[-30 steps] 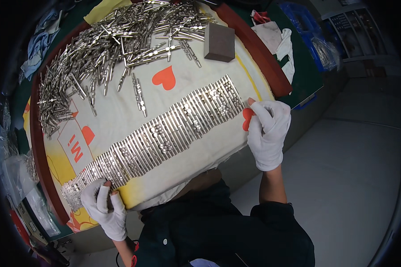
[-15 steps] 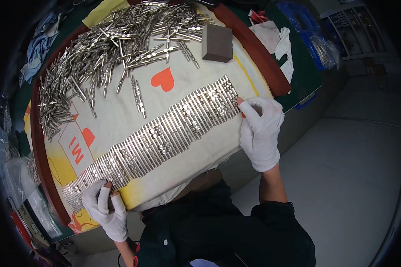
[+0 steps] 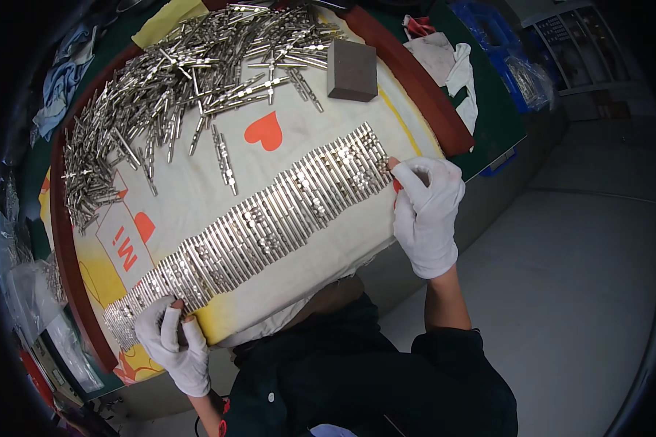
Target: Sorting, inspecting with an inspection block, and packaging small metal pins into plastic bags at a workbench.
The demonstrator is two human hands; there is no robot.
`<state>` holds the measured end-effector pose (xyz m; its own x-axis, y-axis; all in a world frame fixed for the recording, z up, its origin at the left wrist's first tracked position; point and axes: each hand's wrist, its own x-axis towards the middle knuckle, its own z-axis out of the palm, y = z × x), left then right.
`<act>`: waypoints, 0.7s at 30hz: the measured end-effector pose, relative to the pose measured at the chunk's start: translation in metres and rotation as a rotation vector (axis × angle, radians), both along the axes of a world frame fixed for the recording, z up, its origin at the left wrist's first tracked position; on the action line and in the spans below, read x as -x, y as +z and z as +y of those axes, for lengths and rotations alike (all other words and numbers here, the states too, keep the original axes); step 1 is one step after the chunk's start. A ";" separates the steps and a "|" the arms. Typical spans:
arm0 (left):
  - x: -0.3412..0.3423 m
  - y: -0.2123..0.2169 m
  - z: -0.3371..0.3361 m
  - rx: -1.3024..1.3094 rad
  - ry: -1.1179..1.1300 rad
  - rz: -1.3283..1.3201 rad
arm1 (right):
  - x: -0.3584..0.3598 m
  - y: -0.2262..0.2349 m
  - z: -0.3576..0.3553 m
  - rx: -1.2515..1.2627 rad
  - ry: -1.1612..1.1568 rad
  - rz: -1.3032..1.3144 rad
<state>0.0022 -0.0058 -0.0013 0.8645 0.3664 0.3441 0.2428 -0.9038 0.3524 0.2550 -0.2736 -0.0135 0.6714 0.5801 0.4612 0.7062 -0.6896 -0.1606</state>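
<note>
- Lying side by side across the patterned cloth, your row of metal rods slants from about 8 o'clock to 2 o'clock (dial centred on the cloth, 12 pointing away from you).
- Done: one long, close-packed rank. Rods roughly parallel, each pointing about 11 to 5. Both long edges step in and out; your ends are not all flush.
- Left: a tangled heap of similar rods, from 9 round to just past 12, lying at many angles. A small loose group sits toward 11, between heap and row, outside your rank.
- Judgement: you look partway along. The heap seems a large share; no count possible, rods overlap too much.
- Your right hand, white-gloved, bare fingertip showing, at 3 o'clock: finger reaches the row's 2 o'clock end, touching or just beside the last rod. Cannot tell whether you pinch it or merely press.
- Your left hand, gloved likewise, at 7 o'clock: thumb and fingers curved with a gap between, against the row's lower edge and hiding part of it. Cannot tell whether any rod is gripped.
- Dark block at 1, just beside the heap's end, well apart from your hands. Red-brown rail beyond it.
</note>
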 end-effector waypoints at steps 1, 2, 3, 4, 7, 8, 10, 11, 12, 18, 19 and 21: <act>0.000 0.000 0.000 0.000 -0.001 0.000 | 0.000 0.001 0.000 0.000 -0.001 0.000; 0.000 0.000 0.000 0.000 0.002 0.001 | 0.000 0.002 0.001 0.011 0.005 -0.004; 0.001 -0.001 0.000 0.000 0.005 0.002 | 0.000 0.002 0.001 0.022 0.011 -0.007; 0.001 -0.001 0.001 0.000 0.005 0.002 | 0.000 0.002 0.001 0.022 0.010 -0.007; 0.002 -0.002 0.001 0.015 0.005 -0.008 | 0.000 0.002 0.001 0.011 0.021 -0.015; 0.001 -0.001 0.000 0.014 0.006 -0.003 | 0.000 0.001 0.000 0.010 0.026 -0.018; 0.000 0.000 0.000 0.013 0.006 0.002 | -0.001 0.002 0.000 0.008 0.030 -0.021; 0.000 0.000 0.000 0.016 0.006 0.001 | -0.001 0.003 0.000 0.011 0.034 -0.014; 0.000 0.001 0.000 0.019 0.006 0.000 | 0.000 0.003 0.000 0.014 0.038 -0.006; 0.001 0.000 0.000 0.008 0.009 0.003 | 0.001 0.002 0.001 -0.020 0.036 -0.002; 0.001 0.000 -0.001 0.007 0.009 0.002 | 0.000 0.001 0.001 -0.021 0.036 -0.003; 0.000 0.000 -0.001 0.012 0.005 -0.005 | -0.001 0.001 0.000 -0.017 0.046 -0.007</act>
<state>0.0020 -0.0066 -0.0012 0.8610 0.3747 0.3440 0.2454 -0.8983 0.3644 0.2556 -0.2732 -0.0130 0.6409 0.6021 0.4762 0.7382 -0.6535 -0.1672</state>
